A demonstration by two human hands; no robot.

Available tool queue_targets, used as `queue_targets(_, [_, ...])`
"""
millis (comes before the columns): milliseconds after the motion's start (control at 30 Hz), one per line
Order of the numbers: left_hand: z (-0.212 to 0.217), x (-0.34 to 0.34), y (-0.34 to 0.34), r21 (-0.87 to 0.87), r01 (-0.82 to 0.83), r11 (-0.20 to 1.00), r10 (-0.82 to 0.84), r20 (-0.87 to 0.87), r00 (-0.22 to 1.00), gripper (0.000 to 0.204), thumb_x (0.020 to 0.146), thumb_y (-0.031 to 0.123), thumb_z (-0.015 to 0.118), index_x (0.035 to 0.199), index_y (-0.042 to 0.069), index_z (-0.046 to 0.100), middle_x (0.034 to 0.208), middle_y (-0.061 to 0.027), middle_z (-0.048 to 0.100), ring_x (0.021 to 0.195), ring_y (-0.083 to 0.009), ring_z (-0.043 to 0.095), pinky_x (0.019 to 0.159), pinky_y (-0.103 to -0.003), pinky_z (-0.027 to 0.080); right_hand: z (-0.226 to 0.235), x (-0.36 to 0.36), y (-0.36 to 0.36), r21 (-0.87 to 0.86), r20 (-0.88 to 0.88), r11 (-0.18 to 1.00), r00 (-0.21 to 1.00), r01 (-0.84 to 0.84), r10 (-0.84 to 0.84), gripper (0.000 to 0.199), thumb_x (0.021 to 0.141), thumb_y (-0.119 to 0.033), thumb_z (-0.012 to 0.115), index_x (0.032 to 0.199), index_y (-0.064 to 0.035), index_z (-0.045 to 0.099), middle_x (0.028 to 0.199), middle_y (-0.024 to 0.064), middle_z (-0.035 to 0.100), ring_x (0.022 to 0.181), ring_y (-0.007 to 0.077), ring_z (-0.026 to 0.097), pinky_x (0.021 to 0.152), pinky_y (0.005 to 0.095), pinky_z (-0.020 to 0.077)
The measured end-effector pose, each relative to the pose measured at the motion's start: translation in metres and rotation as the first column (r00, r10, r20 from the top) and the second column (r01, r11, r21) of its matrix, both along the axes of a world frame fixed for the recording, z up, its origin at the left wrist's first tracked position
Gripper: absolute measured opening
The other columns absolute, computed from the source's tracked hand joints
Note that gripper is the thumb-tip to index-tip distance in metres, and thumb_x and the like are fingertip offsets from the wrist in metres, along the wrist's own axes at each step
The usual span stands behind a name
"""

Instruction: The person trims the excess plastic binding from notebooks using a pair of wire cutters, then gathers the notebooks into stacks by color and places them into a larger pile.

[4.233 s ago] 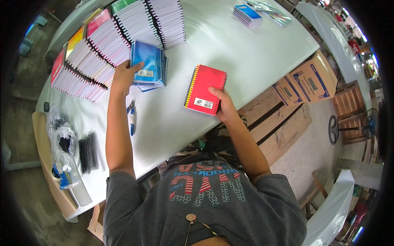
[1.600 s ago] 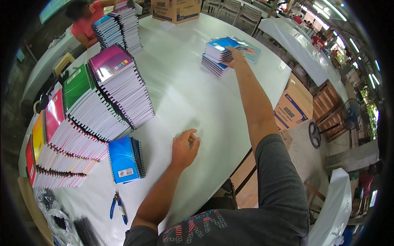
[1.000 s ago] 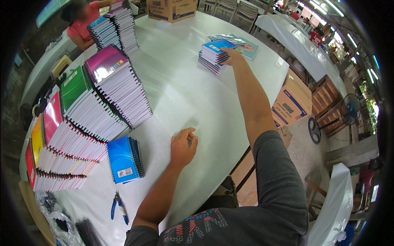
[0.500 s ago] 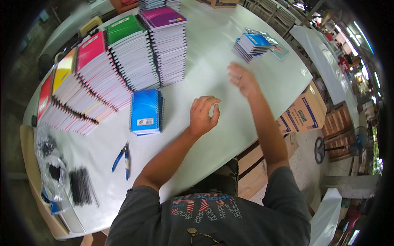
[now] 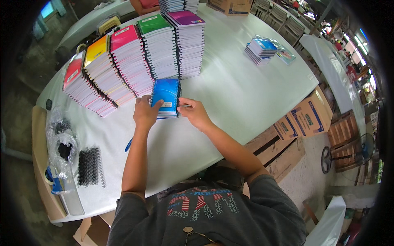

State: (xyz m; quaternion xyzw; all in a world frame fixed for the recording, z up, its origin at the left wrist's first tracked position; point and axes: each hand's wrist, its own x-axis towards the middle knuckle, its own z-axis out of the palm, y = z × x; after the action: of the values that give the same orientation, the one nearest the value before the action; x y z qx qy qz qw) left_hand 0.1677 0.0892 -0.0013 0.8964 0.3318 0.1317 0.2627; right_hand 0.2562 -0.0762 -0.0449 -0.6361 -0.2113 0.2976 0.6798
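Observation:
A small stack of blue spiral notebooks [image 5: 166,92] lies on the table in front of the tall piles. My left hand [image 5: 146,111] grips its left side, with the thumb over the top cover and the fingers along the edge. At the lower right edge, my right hand [image 5: 194,115] holds the stack between bent fingers and thumb. Blue-handled cutters [image 5: 128,145] are mostly hidden behind my left forearm. Another stack of small blue notebooks [image 5: 262,48] sits at the far right, beside flat sheets or covers [image 5: 286,56].
Tall piles of spiral notebooks with red [image 5: 74,72], yellow [image 5: 96,51], pink [image 5: 124,37], green [image 5: 154,23] and purple [image 5: 185,18] covers stand behind. Black binding coils [image 5: 89,167] and a clear plastic bag [image 5: 57,128] lie left. A cardboard box [image 5: 308,117] is beyond the right edge.
Both hands have come to the blue notebook stack, the right one from far to the right. They were apart from it and holding nothing before. The view has shifted too.

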Motion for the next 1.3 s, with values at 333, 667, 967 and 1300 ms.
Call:
queue_targets(333, [0.003, 0.023, 0.011, 0.047, -0.022, 0.999, 0.026, -0.094, 0.995, 0.076, 0.066, 0.028, 0.073, 0.128, -0.002, 0.040, 0.120, -0.0225, 0.051, 0.112, -0.0353, 0.050, 0.090, -0.040, 0.043, 0.004, -0.008, -0.005, -0.055, 0.155, 0.990, 0.979, -0.128, 0.136, 0.063, 0.081, -0.012, 0.064, 0.133, 0.0059, 0.034, 0.121, 0.0143, 0.052, 0.096, 0.0165, 0.057, 0.084, 0.0290, 0.0449])
queue_targets(667, [0.091, -0.011, -0.048, -0.121, 0.701, 0.702, -0.601, 0.426, 0.676, 0.037, 0.070, 0.003, 0.065, 0.107, 0.005, 0.061, 0.112, -0.0105, 0.057, 0.103, -0.0272, 0.055, 0.087, -0.035, 0.043, 0.036, 0.005, -0.077, 0.631, -0.592, 0.732, 0.450, -0.257, 0.669, 0.069, 0.090, -0.053, 0.040, 0.131, 0.0025, 0.038, 0.125, 0.0209, 0.049, 0.108, 0.0311, 0.054, 0.092, 0.0451, 0.0429])
queue_targets(967, [0.169, 0.099, 0.046, 0.722, 0.320, 0.613, -0.661, 0.247, 0.709, 0.043, 0.083, 0.018, 0.059, 0.124, 0.010, 0.052, 0.124, -0.0193, 0.052, 0.113, -0.0344, 0.049, 0.096, -0.038, 0.038, 0.057, -0.024, -0.110, 0.452, -0.477, 0.889, 0.863, 0.078, 0.167, 0.051, 0.080, -0.015, 0.065, 0.123, -0.0003, 0.041, 0.111, 0.0140, 0.058, 0.096, 0.0242, 0.061, 0.083, 0.0378, 0.0512])
queue_targets(1300, [0.179, 0.134, 0.067, 0.559, 0.491, 0.668, -0.574, -0.034, 0.818, 0.026, 0.083, 0.028, 0.057, 0.101, 0.012, 0.067, 0.090, -0.0171, 0.064, 0.083, -0.0349, 0.061, 0.074, -0.043, 0.047, 0.061, -0.034, -0.128, 0.514, -0.603, 0.839, 0.770, 0.178, 0.206, 0.042, 0.086, -0.027, 0.057, 0.119, -0.0011, 0.047, 0.110, 0.0125, 0.059, 0.096, 0.0227, 0.060, 0.084, 0.0388, 0.0488])
